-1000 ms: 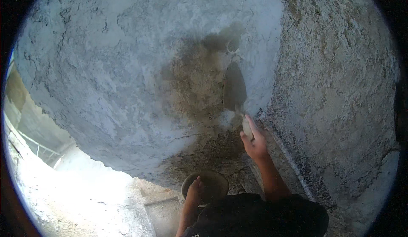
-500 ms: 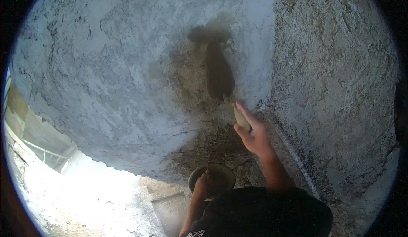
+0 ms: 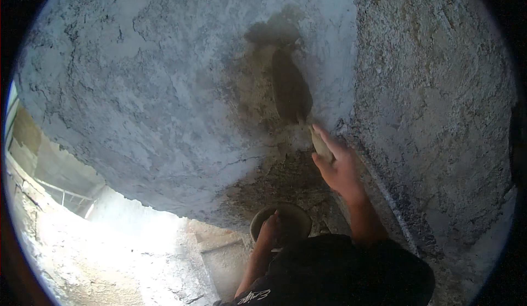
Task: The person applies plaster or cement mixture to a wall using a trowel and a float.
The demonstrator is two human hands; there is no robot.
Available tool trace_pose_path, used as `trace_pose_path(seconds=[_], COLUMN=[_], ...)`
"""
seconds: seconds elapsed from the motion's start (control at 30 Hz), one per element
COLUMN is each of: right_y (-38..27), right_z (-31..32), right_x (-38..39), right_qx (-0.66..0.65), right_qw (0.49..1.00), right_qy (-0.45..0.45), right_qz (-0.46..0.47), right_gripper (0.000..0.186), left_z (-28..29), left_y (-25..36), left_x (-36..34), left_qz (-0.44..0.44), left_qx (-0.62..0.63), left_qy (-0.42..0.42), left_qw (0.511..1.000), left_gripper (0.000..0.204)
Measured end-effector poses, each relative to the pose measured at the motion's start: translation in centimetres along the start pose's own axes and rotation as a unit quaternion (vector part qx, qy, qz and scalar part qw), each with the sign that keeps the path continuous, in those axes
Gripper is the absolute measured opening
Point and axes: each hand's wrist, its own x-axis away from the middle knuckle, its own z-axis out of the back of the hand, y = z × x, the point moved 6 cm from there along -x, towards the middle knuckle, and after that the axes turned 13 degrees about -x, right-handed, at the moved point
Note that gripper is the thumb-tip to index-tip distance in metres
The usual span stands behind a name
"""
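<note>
My right hand (image 3: 340, 168) is wrapped round the pale handle (image 3: 322, 143) of a trowel. Its dark, elongated blade (image 3: 291, 86) lies over a damp, dark mortar patch (image 3: 250, 86) on the curved, whitish plastered surface (image 3: 137, 86); whether it presses flat cannot be told. Below, my left hand (image 3: 269, 229) grips the rim of a round, shallow bowl (image 3: 293, 221), its thumb over the inside.
A rougher grey wall band (image 3: 428, 86) runs down the right, with a pale ridge (image 3: 392, 212) at its lower left edge. At the lower left are a brightly lit surface (image 3: 121, 251) and a railing (image 3: 68, 193) beyond.
The trowel in my right hand has moved upward, first leftward, then slightly back to the right. My left hand and the bowl have shifted up and to the right.
</note>
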Motion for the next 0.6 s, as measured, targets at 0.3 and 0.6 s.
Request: trace_pose_path(seconds=[0.3,0.6], right_y=[1.5,-1.5], right_z=[1.8,3.8], right_x=[-3.5,-1.1], right_qx=[0.002,0.021], right_qw=[0.999,0.999], right_qy=[-0.003,-0.009], right_qz=[-0.047,0.045], right_gripper=[0.057,0.056], left_z=[-0.2,-1.8], left_y=[-0.7,-0.9], left_x=[-0.6,0.0], left_qz=[-0.095,0.064], left_qx=[-0.287,-0.056], left_qy=[0.027,-0.032], left_qw=[0.953,0.996], left_gripper=[0.026,0.030])
